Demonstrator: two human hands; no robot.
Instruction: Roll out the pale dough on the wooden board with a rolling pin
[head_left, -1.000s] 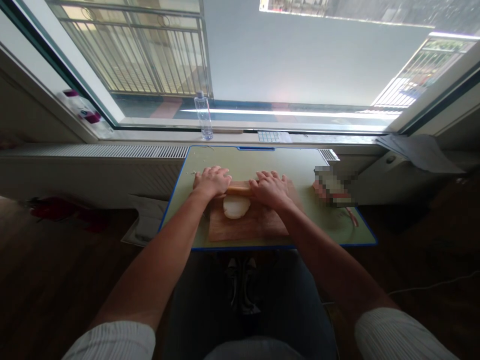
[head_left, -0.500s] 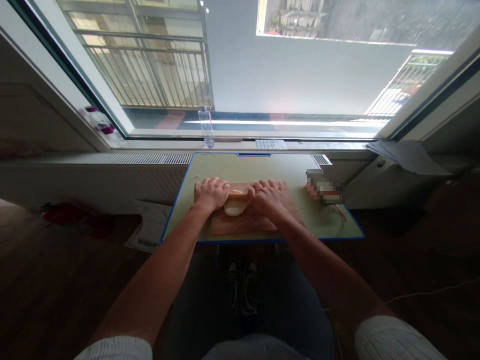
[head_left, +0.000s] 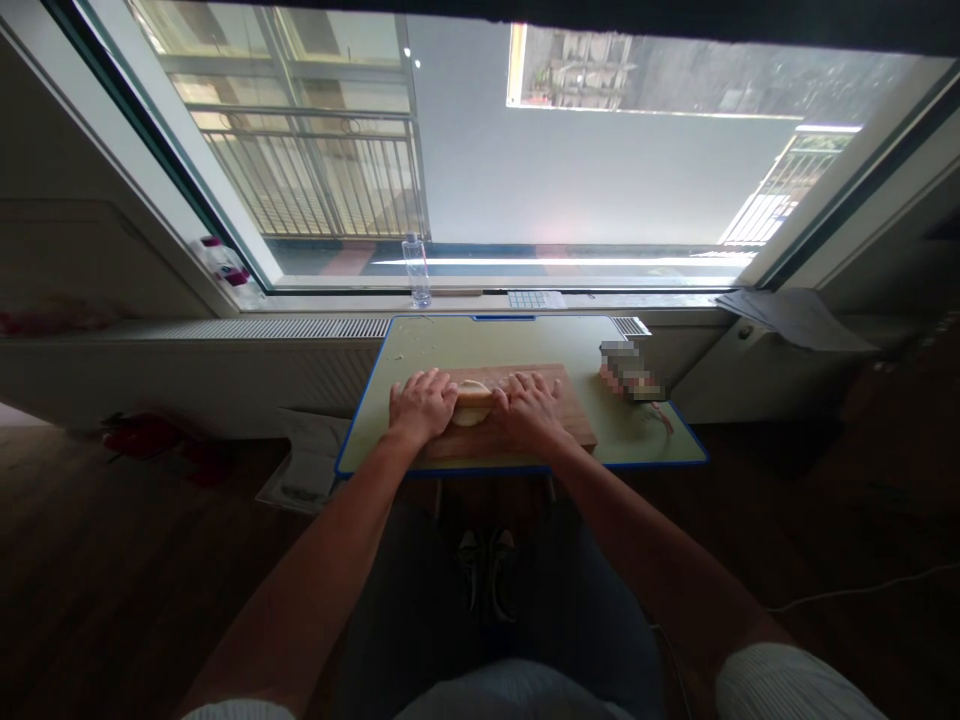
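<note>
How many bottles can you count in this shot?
2. One clear bottle stands on the windowsill, left of the picture's centre; a purple-capped bottle is by the window's lower left corner. Others could be hidden in the dark areas.

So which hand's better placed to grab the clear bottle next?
Probably the left hand: the clear bottle stands almost straight ahead of it; the right hand is farther over. Both hands are on the rolling pin.

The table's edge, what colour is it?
The table's edge is blue; it shows best in the head view, along the near side.
</note>
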